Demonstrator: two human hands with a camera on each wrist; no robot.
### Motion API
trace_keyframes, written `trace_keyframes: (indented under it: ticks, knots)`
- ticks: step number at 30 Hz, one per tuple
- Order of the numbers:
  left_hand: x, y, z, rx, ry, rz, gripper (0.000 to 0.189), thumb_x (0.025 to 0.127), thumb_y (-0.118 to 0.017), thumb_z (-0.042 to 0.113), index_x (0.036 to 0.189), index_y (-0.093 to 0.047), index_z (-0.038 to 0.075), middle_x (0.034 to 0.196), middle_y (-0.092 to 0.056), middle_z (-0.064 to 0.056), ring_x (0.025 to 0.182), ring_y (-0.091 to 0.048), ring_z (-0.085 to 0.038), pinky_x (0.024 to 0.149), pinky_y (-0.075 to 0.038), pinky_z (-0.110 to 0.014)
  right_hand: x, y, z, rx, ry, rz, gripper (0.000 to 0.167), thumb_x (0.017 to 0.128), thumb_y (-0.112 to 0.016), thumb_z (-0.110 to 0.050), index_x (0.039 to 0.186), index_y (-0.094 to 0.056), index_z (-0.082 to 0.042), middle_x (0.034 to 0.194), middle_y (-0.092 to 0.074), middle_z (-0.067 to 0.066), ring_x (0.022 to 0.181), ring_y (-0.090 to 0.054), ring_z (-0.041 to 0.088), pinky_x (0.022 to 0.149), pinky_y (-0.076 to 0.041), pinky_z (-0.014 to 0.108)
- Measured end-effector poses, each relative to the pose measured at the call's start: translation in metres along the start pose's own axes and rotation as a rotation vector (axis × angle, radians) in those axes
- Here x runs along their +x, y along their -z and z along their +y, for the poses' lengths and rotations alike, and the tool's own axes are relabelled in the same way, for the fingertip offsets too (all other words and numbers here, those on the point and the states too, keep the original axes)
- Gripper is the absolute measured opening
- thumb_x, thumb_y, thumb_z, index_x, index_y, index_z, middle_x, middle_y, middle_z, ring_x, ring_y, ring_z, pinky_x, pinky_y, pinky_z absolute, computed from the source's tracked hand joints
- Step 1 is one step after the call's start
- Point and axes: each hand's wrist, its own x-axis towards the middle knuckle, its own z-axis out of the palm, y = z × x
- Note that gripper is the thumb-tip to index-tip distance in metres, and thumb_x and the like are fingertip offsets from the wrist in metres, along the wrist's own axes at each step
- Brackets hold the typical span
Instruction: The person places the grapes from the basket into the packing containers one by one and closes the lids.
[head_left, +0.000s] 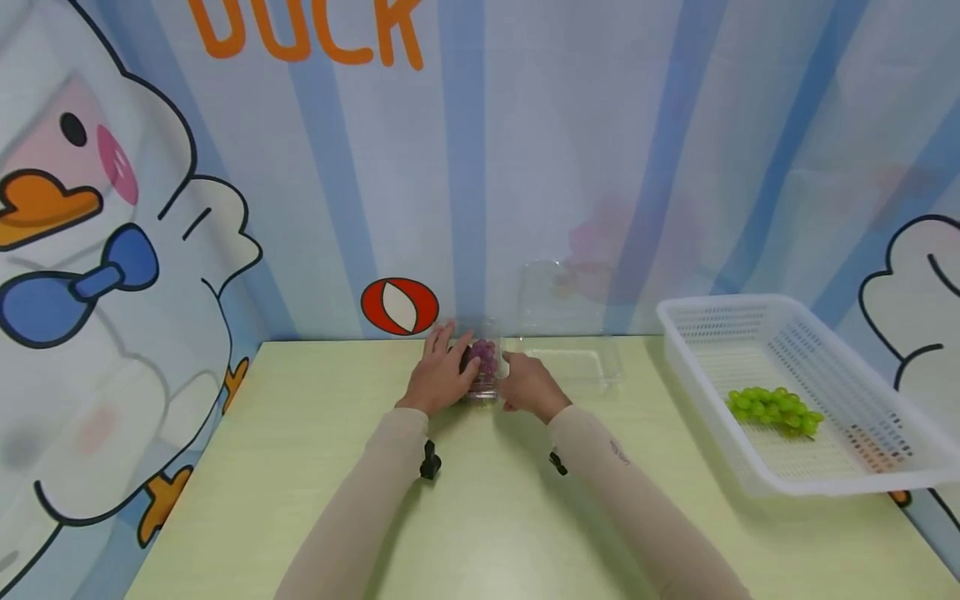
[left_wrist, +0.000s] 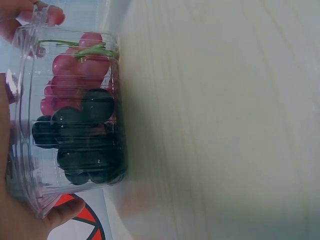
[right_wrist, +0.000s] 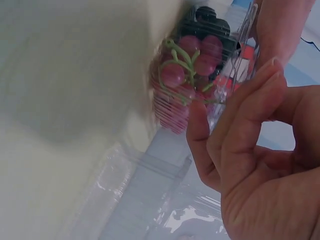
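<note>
A clear plastic clamshell box (left_wrist: 75, 187), lid down, stands at the table's back edge. Inside are red grapes (right_wrist: 202, 62) on green stems and dark grapes (left_wrist: 85, 135). My left hand (head_left: 441, 377) holds the box's left side, thumb across the lid and fingers along the far left end. At the right end, my right hand (head_left: 531, 386) has its fingers curled and pinches the clear rim. The exact fingertip contact is partly hidden.
Just right of the hands, another clear clamshell box (head_left: 573, 367) stands with its lid raised against the curtain (head_left: 525, 167). A white plastic basket (head_left: 738, 308) at the table's right holds a bunch of green grapes (head_left: 776, 410).
</note>
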Motion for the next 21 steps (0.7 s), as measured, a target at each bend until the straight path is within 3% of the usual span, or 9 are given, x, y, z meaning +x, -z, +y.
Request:
trace_keyframes:
  ticks: [4, 12, 21]
  knots:
    - [0.000, 0.000, -0.002, -0.004, -0.005, 0.002, 0.058, 0.105, -0.047, 0.043, 0.157, -0.042, 0.019, 0.168, -0.020, -0.014, 0.155, -0.015, -0.036, 0.119, -0.031, -0.054, -0.004, -0.008, 0.002, 0.051, 0.008, 0.051, 0.064, 0.103, -0.055, -0.016, 0.160, -0.029, -0.006, 0.073, -0.070, 0.010, 0.072, -0.073, 0.028, 0.081, -0.057, 0.040]
    - [-0.002, 0.000, -0.001, 0.011, -0.003, -0.020, 0.057, 0.106, -0.045, 0.043, 0.158, -0.040, 0.020, 0.169, -0.019, -0.014, 0.156, -0.013, -0.036, 0.118, -0.032, -0.056, -0.012, -0.021, 0.004, 0.097, 0.027, 0.124, 0.062, 0.101, -0.051, -0.009, 0.159, -0.030, -0.004, 0.062, -0.066, 0.008, 0.058, -0.069, 0.024, 0.052, -0.048, 0.030]
    - [-0.001, -0.001, -0.004, 0.023, -0.037, 0.013, 0.056, 0.106, -0.044, 0.045, 0.157, -0.043, 0.022, 0.168, -0.021, -0.016, 0.154, -0.014, -0.046, 0.122, -0.021, -0.058, -0.010, -0.024, 0.006, 0.065, 0.030, 0.161, 0.060, 0.101, -0.054, -0.012, 0.158, -0.034, -0.004, 0.060, -0.065, 0.006, 0.050, -0.065, 0.015, 0.055, -0.048, 0.029]
